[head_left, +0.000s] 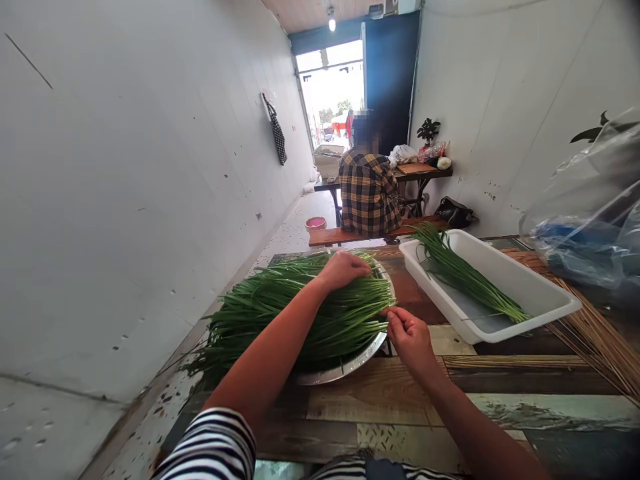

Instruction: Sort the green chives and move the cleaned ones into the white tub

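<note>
Count: two hands, left hand [345,268] and right hand [407,333]; two lots of greens, the big chives [300,313] pile and a small bunch [465,273]; one tray [350,364]; one tub [525,283]; one table [400,407].
Chives: heaped on the round metal tray at the table's left, stalks lying crosswise, cut ends to the right, tips spilling over the tray's left rim.
Left hand: reaches from the striped sleeve over the heap and rests palm down on its top, fingers bent onto the stalks. Whether it grips any cannot be told.
Right hand: just beside the tray's right edge, above the table, thumb and fingers pinched together on the ends of a few chives.
Bunch: lies slanted in the white tub, tips sticking out over the far corner.
Tub: right of the tray, near it but apart.
Around: thin brown sticks [595,340] fan out on the table beyond the tub; a clear bag [585,227] sits at the right edge.
Behind: one person [369,190] in a plaid shirt sits on a bench [350,235], back turned; a pink bowl [315,223] stands on the floor nearby.
In the way: the left forearm hides the middle of the heap.
</note>
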`<state>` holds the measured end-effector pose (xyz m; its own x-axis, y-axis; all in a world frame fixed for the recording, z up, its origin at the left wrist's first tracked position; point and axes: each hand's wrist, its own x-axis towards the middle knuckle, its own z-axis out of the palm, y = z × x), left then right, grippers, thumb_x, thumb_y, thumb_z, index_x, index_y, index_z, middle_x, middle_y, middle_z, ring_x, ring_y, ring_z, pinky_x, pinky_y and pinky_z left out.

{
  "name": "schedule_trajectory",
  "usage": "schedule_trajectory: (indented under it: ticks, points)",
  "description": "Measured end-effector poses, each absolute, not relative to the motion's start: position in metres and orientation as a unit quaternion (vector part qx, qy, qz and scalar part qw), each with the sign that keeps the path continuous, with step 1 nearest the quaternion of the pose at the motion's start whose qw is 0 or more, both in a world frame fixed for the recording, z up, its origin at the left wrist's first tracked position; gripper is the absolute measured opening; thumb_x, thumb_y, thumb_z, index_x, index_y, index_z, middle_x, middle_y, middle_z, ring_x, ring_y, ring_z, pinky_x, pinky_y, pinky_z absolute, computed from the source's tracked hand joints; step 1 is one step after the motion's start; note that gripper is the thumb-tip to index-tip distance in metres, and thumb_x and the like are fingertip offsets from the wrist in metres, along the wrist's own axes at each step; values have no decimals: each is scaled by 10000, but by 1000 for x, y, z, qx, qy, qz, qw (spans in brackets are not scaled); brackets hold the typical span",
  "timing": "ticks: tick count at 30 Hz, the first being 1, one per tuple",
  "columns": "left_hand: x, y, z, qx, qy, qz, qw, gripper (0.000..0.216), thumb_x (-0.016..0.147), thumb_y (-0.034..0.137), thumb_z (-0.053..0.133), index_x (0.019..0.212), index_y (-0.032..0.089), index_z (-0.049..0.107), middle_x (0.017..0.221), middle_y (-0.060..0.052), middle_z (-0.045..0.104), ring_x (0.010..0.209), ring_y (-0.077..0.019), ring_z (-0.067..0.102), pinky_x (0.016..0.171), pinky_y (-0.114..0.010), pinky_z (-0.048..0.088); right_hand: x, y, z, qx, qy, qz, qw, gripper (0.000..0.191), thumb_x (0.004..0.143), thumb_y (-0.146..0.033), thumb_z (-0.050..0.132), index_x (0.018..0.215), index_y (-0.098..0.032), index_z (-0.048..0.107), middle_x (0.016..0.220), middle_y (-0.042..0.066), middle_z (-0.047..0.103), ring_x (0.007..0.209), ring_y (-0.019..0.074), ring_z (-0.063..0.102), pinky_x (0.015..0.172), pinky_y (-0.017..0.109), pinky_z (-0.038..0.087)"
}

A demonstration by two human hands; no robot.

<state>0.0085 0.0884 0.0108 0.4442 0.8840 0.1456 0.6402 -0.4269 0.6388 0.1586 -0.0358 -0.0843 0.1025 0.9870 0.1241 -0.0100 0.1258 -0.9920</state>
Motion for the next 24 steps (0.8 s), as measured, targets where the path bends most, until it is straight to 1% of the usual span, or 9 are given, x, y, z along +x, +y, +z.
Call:
schedule_trajectory:
  ticks: [14, 24]
  points:
    - [13, 78, 18, 810, 478, 241, 241, 230, 704, 330, 592, 809, 196, 747, 788, 7, 726, 761, -143, 630, 701, -222, 464, 158, -34, -88, -480, -499, 451, 564, 383, 815, -462, 497, 886, -109, 628, 484, -67, 327, 434, 80, 282, 403, 211, 214]
    - [13, 75, 20, 800, 488, 251, 243, 220, 697, 334, 593, 789, 207, 748, 783, 18, 725, 761, -145, 634, 707, -223, 470, 157, -36, -87, -487, -498, 441, 566, 363, 815, -464, 494, 863, -134, 635, 487, -55, 355, 442, 94, 302, 417, 218, 264]
